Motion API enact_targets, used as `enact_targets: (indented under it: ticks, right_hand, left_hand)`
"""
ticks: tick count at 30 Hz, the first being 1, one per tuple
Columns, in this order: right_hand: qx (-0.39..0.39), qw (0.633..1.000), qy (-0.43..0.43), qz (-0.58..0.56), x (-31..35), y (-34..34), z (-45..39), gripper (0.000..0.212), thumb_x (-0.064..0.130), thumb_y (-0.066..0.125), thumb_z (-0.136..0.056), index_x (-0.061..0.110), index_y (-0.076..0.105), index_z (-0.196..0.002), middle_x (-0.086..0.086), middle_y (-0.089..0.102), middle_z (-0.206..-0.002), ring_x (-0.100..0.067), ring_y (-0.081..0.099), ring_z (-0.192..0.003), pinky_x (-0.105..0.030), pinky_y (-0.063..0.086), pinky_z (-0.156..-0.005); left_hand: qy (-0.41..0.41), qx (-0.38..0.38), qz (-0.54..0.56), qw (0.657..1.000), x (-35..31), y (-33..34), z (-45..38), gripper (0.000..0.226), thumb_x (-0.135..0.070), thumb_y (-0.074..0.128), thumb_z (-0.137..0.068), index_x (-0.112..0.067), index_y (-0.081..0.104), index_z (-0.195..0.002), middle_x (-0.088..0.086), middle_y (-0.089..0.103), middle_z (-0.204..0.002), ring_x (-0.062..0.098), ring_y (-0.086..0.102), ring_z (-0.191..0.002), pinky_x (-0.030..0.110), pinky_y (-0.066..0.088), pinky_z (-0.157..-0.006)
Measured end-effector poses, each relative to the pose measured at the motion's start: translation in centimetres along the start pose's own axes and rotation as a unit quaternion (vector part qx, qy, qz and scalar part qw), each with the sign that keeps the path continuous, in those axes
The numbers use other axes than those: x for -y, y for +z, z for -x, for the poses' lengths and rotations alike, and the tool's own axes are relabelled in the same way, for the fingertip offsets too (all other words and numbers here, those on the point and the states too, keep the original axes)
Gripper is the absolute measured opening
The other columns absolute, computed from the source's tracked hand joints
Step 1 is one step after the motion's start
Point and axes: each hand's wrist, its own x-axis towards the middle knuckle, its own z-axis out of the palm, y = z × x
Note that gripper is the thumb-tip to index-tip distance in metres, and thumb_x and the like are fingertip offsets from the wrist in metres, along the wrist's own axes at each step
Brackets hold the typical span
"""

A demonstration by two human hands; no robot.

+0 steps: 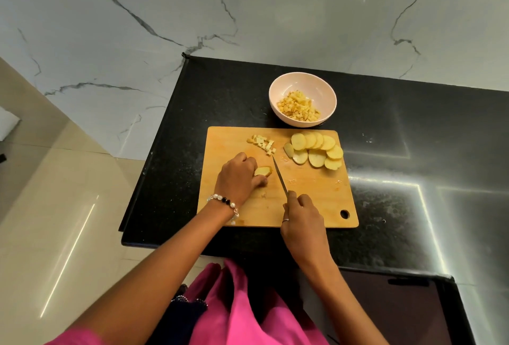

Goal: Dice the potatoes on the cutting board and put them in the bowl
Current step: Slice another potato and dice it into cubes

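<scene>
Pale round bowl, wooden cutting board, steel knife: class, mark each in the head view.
Pale round bowl (276,88), head view: bare inner wall, left side.
Wooden cutting board (311,196), head view: bare surface right of the blade.
Steel knife (279,176), head view: middle of the blade.

left hand curled palm-down, fingers bent; right hand closed in a grip.
</scene>
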Motion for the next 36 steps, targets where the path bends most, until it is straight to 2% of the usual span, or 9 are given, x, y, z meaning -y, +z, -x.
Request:
enact_targets:
  ticks: [3,11,18,21,25,29,32,34,36]
  right_hand:
    - [0.03,0.999,0.011,0.01,0.3,0.4,0.5,0.045,0.009,0.039,-0.096,0.004,0.036,-0.141,-0.015,0.049,-0.121,-0.037,0.057,-0.096,-0.041,0.044,-0.074]
    - [0.002,1.0,-0.006,-0.028,0.2,-0.2,0.1,0.039,0.012,0.044,-0.097,0.003,0.045,-0.134,-0.014,0.054,-0.112,-0.036,0.058,-0.09,-0.042,0.045,-0.07]
    - [0.025,0.998,-0.024,-0.048,1.2,0.0,-0.2,0.037,0.012,0.041,-0.098,0.004,0.045,-0.134,-0.012,0.053,-0.112,-0.032,0.056,-0.093,-0.039,0.045,-0.076]
    - [0.035,0.999,-0.01,-0.018,1.6,0.4,-0.2,0.038,0.008,0.038,-0.097,0.003,0.042,-0.134,-0.013,0.051,-0.114,-0.034,0.056,-0.091,-0.037,0.041,-0.072]
    - [0.053,0.997,-0.003,0.053,2.7,0.8,-1.0,0.042,0.0,0.033,-0.093,0.001,0.034,-0.135,-0.015,0.045,-0.122,-0.036,0.058,-0.092,-0.032,0.03,-0.066]
    - [0.048,0.998,-0.006,0.045,3.3,1.3,-0.9,0.041,-0.005,0.036,-0.089,-0.005,0.038,-0.13,-0.02,0.048,-0.117,-0.039,0.06,-0.083,-0.033,0.03,-0.062]
    - [0.06,0.997,-0.013,0.042,2.5,1.8,1.4,0.043,-0.009,0.05,-0.076,-0.008,0.048,-0.12,-0.021,0.056,-0.104,-0.037,0.059,-0.062,-0.032,0.033,-0.051]
    - [0.06,0.998,-0.001,0.035,2.0,1.6,2.6,0.046,-0.005,0.046,-0.081,-0.005,0.043,-0.127,-0.018,0.053,-0.111,-0.037,0.06,-0.072,-0.034,0.037,-0.055]
    - [0.07,0.997,0.006,0.017,1.6,1.2,2.7,0.045,0.001,0.038,-0.09,0.0,0.036,-0.135,-0.013,0.047,-0.119,-0.036,0.058,-0.089,-0.038,0.043,-0.069]
  left_hand:
    - [-0.011,0.011,0.022,1.0,0.2,-0.1,-0.2,0.041,-0.043,0.077,-0.068,-0.013,0.066,-0.094,0.002,0.06,-0.093,0.017,0.057,-0.084,0.028,0.047,-0.07]
    - [0.003,0.011,0.068,0.998,0.5,0.0,-0.3,0.04,-0.037,0.078,-0.071,-0.023,0.068,-0.107,0.001,0.06,-0.092,0.014,0.058,-0.084,0.021,0.042,-0.068]
    - [-0.011,0.027,0.082,0.996,0.7,-0.1,-0.3,0.046,-0.035,0.077,-0.073,-0.022,0.066,-0.115,0.001,0.058,-0.096,0.009,0.05,-0.082,0.019,0.035,-0.069]
    - [-0.012,0.034,0.089,0.995,0.7,-0.2,-0.5,0.043,-0.032,0.075,-0.075,-0.019,0.066,-0.115,0.001,0.059,-0.097,0.006,0.046,-0.08,0.018,0.038,-0.07]
    - [-0.012,0.024,0.104,0.994,0.6,-0.3,-0.6,0.041,-0.03,0.077,-0.073,-0.014,0.069,-0.11,0.004,0.063,-0.097,0.012,0.055,-0.082,0.021,0.042,-0.071]
    - [-0.009,0.001,0.107,0.994,0.4,-0.1,-0.4,0.036,-0.028,0.078,-0.072,-0.012,0.072,-0.103,0.004,0.065,-0.093,0.017,0.06,-0.083,0.024,0.042,-0.069]
    - [-0.001,-0.019,0.11,0.994,0.2,0.1,-0.1,0.034,-0.027,0.078,-0.072,-0.009,0.073,-0.101,0.006,0.065,-0.09,0.019,0.061,-0.081,0.031,0.048,-0.069]
    - [-0.001,-0.025,0.114,0.993,0.3,0.1,-0.1,0.035,-0.027,0.078,-0.071,-0.009,0.073,-0.1,0.005,0.065,-0.09,0.018,0.061,-0.081,0.034,0.049,-0.07]
    - [-0.003,-0.024,0.119,0.993,0.4,0.1,0.0,0.036,-0.028,0.079,-0.071,-0.009,0.073,-0.1,0.005,0.065,-0.089,0.017,0.061,-0.08,0.034,0.05,-0.071]
